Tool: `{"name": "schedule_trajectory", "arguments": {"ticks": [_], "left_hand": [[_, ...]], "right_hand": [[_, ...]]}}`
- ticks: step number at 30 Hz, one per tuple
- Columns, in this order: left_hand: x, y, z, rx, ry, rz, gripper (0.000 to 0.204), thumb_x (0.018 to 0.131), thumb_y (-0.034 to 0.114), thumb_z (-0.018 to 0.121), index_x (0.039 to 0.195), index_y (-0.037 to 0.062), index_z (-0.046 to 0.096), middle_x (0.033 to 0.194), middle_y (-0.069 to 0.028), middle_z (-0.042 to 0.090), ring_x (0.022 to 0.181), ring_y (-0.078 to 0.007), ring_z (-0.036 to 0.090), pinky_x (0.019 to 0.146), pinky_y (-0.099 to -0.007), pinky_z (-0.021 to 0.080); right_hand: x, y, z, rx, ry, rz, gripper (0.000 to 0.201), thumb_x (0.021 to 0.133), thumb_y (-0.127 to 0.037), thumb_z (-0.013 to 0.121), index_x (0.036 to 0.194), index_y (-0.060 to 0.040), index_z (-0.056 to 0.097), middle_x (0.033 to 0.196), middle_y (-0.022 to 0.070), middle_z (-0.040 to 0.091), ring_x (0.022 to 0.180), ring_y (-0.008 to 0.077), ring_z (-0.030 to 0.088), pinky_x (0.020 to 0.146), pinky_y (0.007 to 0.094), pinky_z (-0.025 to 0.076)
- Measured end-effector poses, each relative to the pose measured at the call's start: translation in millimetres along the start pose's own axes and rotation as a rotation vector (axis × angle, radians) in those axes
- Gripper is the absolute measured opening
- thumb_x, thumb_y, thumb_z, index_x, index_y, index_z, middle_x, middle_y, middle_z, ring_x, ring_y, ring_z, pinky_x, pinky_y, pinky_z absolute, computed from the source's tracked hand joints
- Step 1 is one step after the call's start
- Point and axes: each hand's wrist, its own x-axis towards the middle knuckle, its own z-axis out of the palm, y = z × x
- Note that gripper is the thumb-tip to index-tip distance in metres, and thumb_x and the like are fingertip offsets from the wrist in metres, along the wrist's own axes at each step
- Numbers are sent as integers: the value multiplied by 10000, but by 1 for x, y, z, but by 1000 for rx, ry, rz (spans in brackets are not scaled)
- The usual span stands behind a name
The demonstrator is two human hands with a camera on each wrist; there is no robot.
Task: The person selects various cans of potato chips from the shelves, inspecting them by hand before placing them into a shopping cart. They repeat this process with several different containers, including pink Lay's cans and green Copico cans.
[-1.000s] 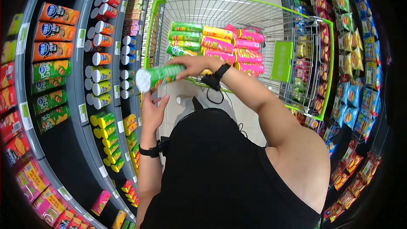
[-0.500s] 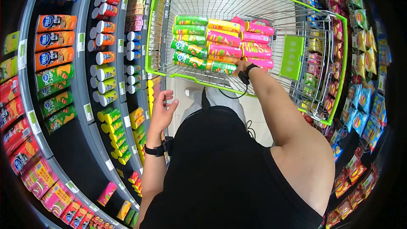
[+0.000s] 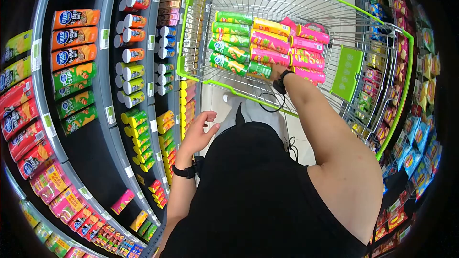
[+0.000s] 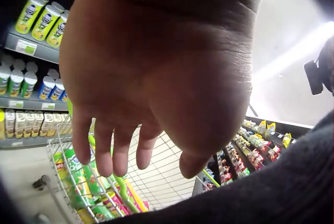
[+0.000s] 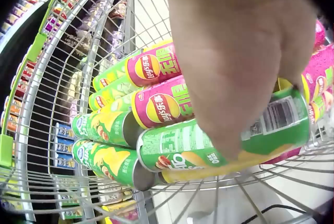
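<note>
My right hand (image 3: 277, 72) is down in the shopping cart, at the row nearest my body. It grips a green can of potato chips (image 5: 180, 143), the thumb lying over the can's side. That can lies on its side, end to end with another green chip can (image 3: 227, 65). Beside it are pink Lay's cans (image 3: 269, 57), stacked lying down. My left hand (image 3: 198, 133) hangs outside the cart, between the shelf and my body. Its fingers are loosely bent with nothing in them, and in the left wrist view the palm (image 4: 151, 78) shows bare.
The cart's green-rimmed wire basket (image 3: 229, 89) stands in the aisle before me, a green panel (image 3: 347, 72) at its right. Shelves of chip cans (image 3: 76, 39) line the left side; bagged chips (image 3: 415, 145) fill the right. A dark cord (image 3: 272, 107) hangs from my right wrist.
My right hand has carried the green can from beside the left hand into the cart and laid it near the other cans. The left hand has let go and drawn back.
</note>
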Motion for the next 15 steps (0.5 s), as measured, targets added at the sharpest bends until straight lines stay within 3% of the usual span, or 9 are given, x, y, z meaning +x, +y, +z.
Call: {"name": "schedule_trajectory", "arguments": {"ticks": [4, 6, 8, 10, 11, 12, 13, 14, 15], "left_hand": [[1, -5, 2, 9, -1, -14, 380, 922, 276, 702, 1213, 61, 584, 1101, -110, 657, 1026, -236, 643, 829, -350, 513], [3, 0, 2, 13, -14, -19, 381, 921, 281, 704, 1210, 61, 586, 1096, -112, 657, 1024, -240, 644, 829, -349, 514], [5, 4, 1, 34, 8, 21, 384, 915, 281, 707, 1199, 53, 588, 1092, -121, 654, 1017, -257, 646, 834, -356, 521], [10, -6, 4, 22, 19, 105, 383, 922, 289, 699, 1192, 42, 584, 1099, -119, 649, 1017, -253, 642, 867, -368, 517], [13, -7, 5, 21, 15, 120, 380, 934, 297, 689, 1201, 47, 582, 1102, -105, 651, 1017, -236, 637, 883, -365, 510], [15, -5, 4, 22, 20, 132, 380, 938, 303, 681, 1193, 41, 580, 1105, -116, 649, 1023, -249, 638, 890, -373, 509], [17, -1, 1, 24, 21, 142, 380, 942, 309, 673, 1186, 34, 579, 1109, -128, 648, 1029, -262, 638, 896, -380, 508], [17, 1, -1, 30, 16, 154, 381, 945, 316, 664, 1179, 28, 577, 1112, -139, 646, 1035, -275, 638, 903, -388, 507], [15, 1, 0, 13, 23, 146, 381, 946, 318, 662, 1175, 25, 577, 1115, -148, 644, 1041, -282, 638, 908, -393, 506]], "right_hand": [[-4, 22, 37, 210, 388, -318, 646, 743, -503, 733, 1298, -191, 620, 1219, 199, 668, 1176, 357, 618, 1015, 465, 477], [0, 30, 44, 255, 450, -345, 628, 737, -446, 718, 1304, -193, 623, 1221, 207, 665, 1187, 384, 602, 1035, 475, 455], [-6, 36, 35, 322, 344, -312, 653, 716, -367, 696, 1322, -137, 611, 1239, 210, 658, 1178, 387, 605, 1040, 463, 456], [6, 43, 37, 587, 371, -169, 566, 806, -338, 664, 1265, -7, 626, 1198, 204, 670, 1123, 305, 627, 960, 383, 486], [33, 58, 44, 789, 268, -140, 464, 831, -303, 649, 1170, 14, 655, 1114, 163, 682, 1022, 251, 633, 893, 354, 492], [33, 56, 44, 960, 398, -173, 400, 851, -293, 627, 1095, 22, 668, 1068, 130, 679, 934, 223, 633, 841, 345, 493], [60, 73, 45, 912, 334, -186, 467, 851, -363, 657, 1106, 24, 711, 1099, 164, 713, 1042, 256, 638, 921, 352, 481], [105, 95, 63, 1102, 263, -220, 428, 870, -379, 649, 1082, -13, 710, 1024, 117, 697, 951, 236, 632, 820, 398, 509], [22, 52, 15, 1098, 114, -28, 372, 887, -386, 637, 1068, -64, 680, 934, 67, 643, 841, 202, 601, 680, 399, 498]]}}
